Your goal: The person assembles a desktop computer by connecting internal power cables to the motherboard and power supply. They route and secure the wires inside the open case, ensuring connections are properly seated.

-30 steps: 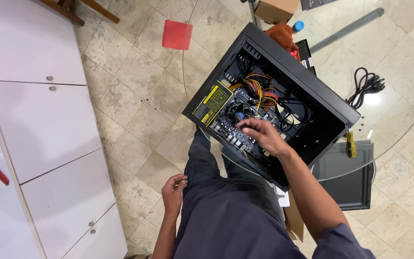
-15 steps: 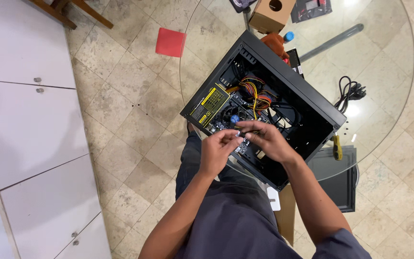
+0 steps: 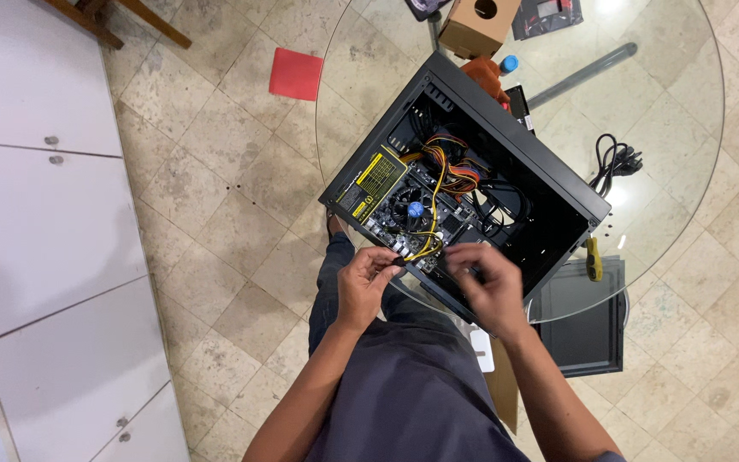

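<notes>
The floor is made of beige stone tiles (image 3: 215, 214), and along the left side stand white cabinet doors (image 3: 36, 222) with small round knobs. More to the right a flat red square sheet (image 3: 296, 74) lies on the tiles, just beside the rim of a round glass table (image 3: 686, 154). On this table lies an open black metal computer case (image 3: 506, 162), turned so that its inside faces up, and in it a yellow-labelled power supply (image 3: 373, 181) sits at the left end, near a round cooler fan with a blue centre (image 3: 415, 208). From there a thin bundle of yellow and black wires (image 3: 432, 224) runs down to the near edge of the case. The left hand (image 3: 364, 286) is at this edge, and its thumb and fingers are pinched on the small black connector (image 3: 398, 259) at the end of the bundle. The right hand (image 3: 491, 287) is just beside it, over the lower edge of the case, with the fingers curled; I cannot tell if it grips something. Further right a black power cable (image 3: 613, 162) lies coiled on the glass, and a yellow-handled screwdriver (image 3: 594, 258) lies near the corner of the case. At the far edge of the table stands a brown cardboard box (image 3: 477, 26).
</notes>
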